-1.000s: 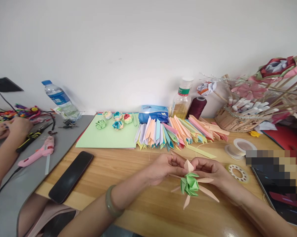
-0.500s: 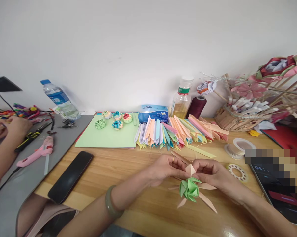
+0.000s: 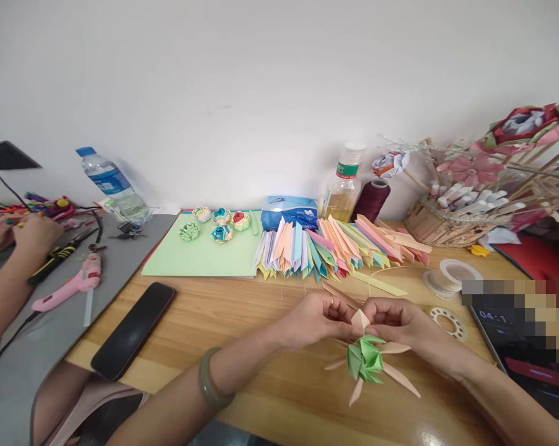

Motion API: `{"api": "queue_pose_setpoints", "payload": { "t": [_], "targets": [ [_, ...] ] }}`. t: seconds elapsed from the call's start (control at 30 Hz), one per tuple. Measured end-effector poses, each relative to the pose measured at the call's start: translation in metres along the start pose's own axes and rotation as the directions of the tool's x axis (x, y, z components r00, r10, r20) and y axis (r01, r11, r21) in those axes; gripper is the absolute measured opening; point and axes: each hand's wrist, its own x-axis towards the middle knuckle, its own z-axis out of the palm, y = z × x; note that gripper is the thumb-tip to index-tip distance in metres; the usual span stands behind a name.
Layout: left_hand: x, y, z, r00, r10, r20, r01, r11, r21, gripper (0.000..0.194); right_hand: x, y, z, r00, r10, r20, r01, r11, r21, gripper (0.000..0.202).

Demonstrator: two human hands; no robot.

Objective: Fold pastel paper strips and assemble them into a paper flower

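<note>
Between my two hands is a folded paper flower [image 3: 365,359], green at its centre with long peach strips spreading out around it. My left hand [image 3: 323,319] pinches the left side of a peach petal [image 3: 360,320] at the flower's top. On that petal's right side, my right hand [image 3: 395,319] presses with thumb and fingers. Both hands are closed, and the flower hangs just over the wooden table [image 3: 279,384]. Behind the fingers a brown-peach paper strip [image 3: 338,295] is partly hidden.
Folded paper strips [image 3: 302,251] stand in a row behind my hands. Finished paper flowers [image 3: 221,233] sit on green paper [image 3: 200,260]. A phone [image 3: 133,331] lies left, spools [image 3: 456,279] right. Further left are a pink glue gun [image 3: 70,290] and another person's hands [image 3: 31,235].
The green and peach flower has swung slightly right and turned a little below my fingers. Both hands keep their pinch on the top petal. The other person's hands shifted slightly.
</note>
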Motion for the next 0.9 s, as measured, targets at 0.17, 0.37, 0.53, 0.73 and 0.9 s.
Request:
{"api": "queue_pose_setpoints", "payload": {
  "t": [0.17,0.37,0.53,0.73,0.9],
  "targets": [
    [0.001,-0.002,-0.003,1.0,0.021,-0.003,-0.021,1.0,-0.002,0.035,0.0,0.002,0.0,1.0,-0.02,0.003,0.02,1.0,-0.008,0.028],
    [0.004,-0.004,-0.004,0.998,0.029,-0.055,-0.028,0.999,0.027,0.04,-0.001,-0.003,0.002,0.999,-0.005,0.05,0.006,1.0,-0.02,0.024],
    [0.006,-0.006,-0.006,0.995,0.038,-0.087,-0.029,0.995,0.099,0.041,0.001,0.0,0.003,0.999,0.001,0.038,0.001,0.999,-0.054,0.026],
    [0.009,-0.011,-0.012,0.989,0.043,-0.144,-0.02,0.987,0.158,0.041,0.007,0.006,0.003,1.0,-0.009,-0.025,0.006,0.994,-0.113,0.026],
    [0.008,-0.009,-0.01,0.994,0.055,-0.095,-0.042,0.99,0.137,0.042,0.004,-0.002,0.004,0.999,0.001,0.053,0.001,0.999,-0.042,0.027]
  ]
}}
